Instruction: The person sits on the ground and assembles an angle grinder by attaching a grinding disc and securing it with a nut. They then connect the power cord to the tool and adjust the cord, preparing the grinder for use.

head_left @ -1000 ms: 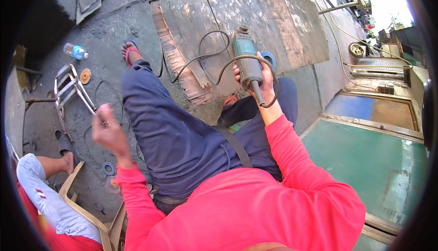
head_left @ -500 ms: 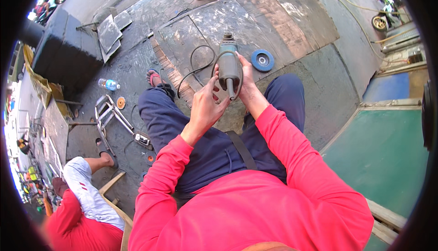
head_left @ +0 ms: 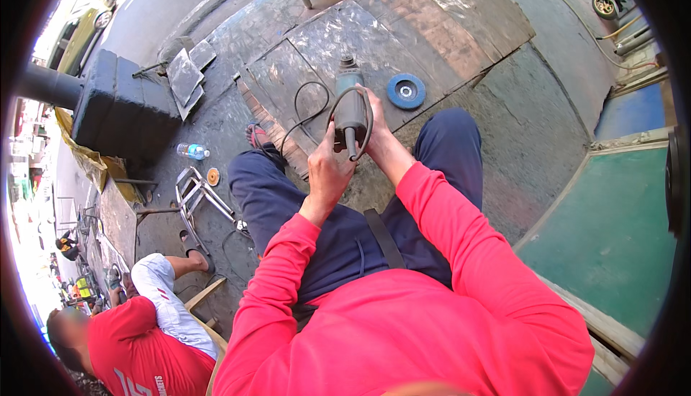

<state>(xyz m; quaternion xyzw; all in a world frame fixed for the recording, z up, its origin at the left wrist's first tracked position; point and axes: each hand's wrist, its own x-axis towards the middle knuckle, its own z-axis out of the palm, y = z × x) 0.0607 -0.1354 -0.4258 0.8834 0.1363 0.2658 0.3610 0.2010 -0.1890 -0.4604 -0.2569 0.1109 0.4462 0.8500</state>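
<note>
An angle grinder (head_left: 350,110) with a dark grey and teal body is held between my hands above my knees, its head pointing away from me. My right hand (head_left: 379,131) grips the body along its right side. Closed at the rear left of the body, my left hand (head_left: 329,174) has its fingers against the casing near the cord's exit. The black cord (head_left: 326,111) loops over the tool and runs down to the left. No disc shows on the grinder's head. A blue flap disc (head_left: 406,91) lies on the board to the right of it.
Worn boards (head_left: 461,43) cover the ground ahead. At left are a water bottle (head_left: 193,151), an orange-brown disc (head_left: 213,176), a metal frame (head_left: 196,198), flat plates (head_left: 185,79) and a dark block (head_left: 129,101). A person in red (head_left: 155,335) sits at lower left; a green panel (head_left: 597,230) stands at right.
My left hand has closed in against the grinder's rear; its fingers were more spread before. The view has shifted, bringing more of the seated person into sight.
</note>
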